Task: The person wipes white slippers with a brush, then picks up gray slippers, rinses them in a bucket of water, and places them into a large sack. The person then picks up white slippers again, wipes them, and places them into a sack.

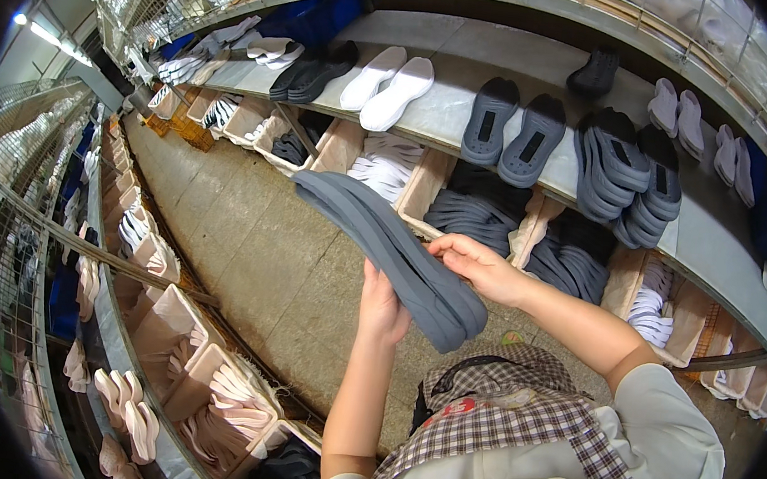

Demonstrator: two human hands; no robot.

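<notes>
Dk-grey soles, matte, long & curved w/ grooved sidewalls, stacked, gripped underneath in L hand, R hand pinching edge

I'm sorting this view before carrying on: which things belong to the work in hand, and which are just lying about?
In the work:
held grey soles
left hand, supporting them
right hand, at their edge
similar grey pair on the shelf, perhaps

Apparently just lying about:
white soles
black soles
pale pink soles
</notes>
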